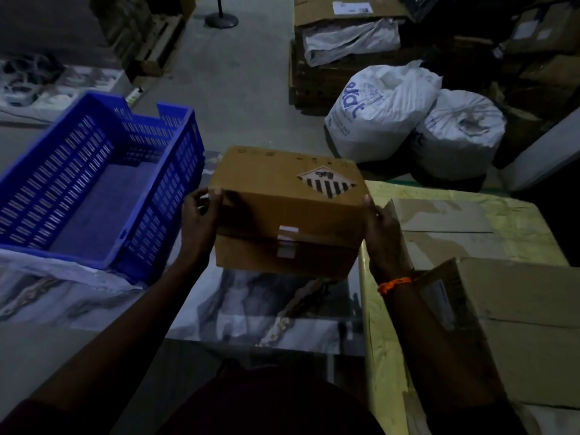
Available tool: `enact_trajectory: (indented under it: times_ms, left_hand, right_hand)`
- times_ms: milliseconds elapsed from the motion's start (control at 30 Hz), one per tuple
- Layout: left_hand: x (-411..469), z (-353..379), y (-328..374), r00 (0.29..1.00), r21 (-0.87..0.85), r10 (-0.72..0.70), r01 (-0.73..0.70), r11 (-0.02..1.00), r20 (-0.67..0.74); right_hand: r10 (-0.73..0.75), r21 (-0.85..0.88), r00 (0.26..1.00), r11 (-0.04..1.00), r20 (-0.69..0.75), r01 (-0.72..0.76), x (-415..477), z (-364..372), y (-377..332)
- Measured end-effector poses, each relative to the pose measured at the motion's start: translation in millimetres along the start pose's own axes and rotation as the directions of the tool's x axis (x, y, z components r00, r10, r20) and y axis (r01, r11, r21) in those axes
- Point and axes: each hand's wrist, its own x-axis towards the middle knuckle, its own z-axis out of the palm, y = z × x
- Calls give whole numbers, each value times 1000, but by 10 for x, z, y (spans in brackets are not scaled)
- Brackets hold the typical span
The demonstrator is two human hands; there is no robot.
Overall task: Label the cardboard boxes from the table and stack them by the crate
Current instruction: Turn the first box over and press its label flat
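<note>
Matt cardboard box [284, 211] (taped seam), perforated blue plastic crate [94, 183], glossy marbled floor [251, 309]

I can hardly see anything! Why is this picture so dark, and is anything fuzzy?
Head view: the light is dim and bluish; the cardboard box, held between the left hand and right hand, is lit best. Head view: the far corners sink into near-black shadow. Head view: the box's striped diamond label looks soft, its print unreadable.

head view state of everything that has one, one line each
cardboard box, closed, taped, held between both hands
left hand, grips its left edge
right hand, grips its right side
blue crate, upright, open top
white sacks, tops bunched shut
big box, flap open
</note>
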Motion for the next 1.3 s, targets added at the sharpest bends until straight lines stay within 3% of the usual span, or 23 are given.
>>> enact_trajectory:
  times_ms: [267, 500, 600, 667, 733, 833, 900, 1033, 1300]
  left_hand:
    - [-475, -223, -485, 990, 59, -128, 132, 989, -64]
    - [-795, -275, -543, 994, 148, -62, 76, 986, -92]
    - [-737, -252, -449, 993, 263, 113, -99, 960, -37]
    - [-557, -167, -386, 950, 462, 299, -308, 832, 94]
    - [-336, 5, -305, 867, 630, 386, -496, 598, 317]
    - [-125, 342, -194, 782, 684, 234, -620, 384, 578]
    - [-90, 483, -191, 745, 690, 213, -666, 284, 632]
    - [-117, 526, -276, 737, 711, 244, -675, 200, 631]
    - [-160, 492, -277, 726, 697, 211, -688, 205, 654]
  right_hand:
    - [8, 1, 1000, 1000, -8, -8, -505, 31, 650]
    - [11, -93, 1000, 996, -14, -12, -534, -126, 834]
    - [-134, -345, 991, 930, 2, 127, -484, -57, 632]
    - [-340, -547, 935, 766, 99, 336, -440, 91, 414]
    - [-411, -639, 859, 581, 305, 504, -404, 305, 194]
    - [-252, -648, 799, 477, 546, 594, -354, 651, 16]
    - [-261, -629, 751, 419, 607, 655, -338, 799, -31]
    - [-296, -632, 734, 375, 611, 678, -331, 846, 69]
    - [-281, -618, 721, 375, 634, 690, -365, 804, 47]
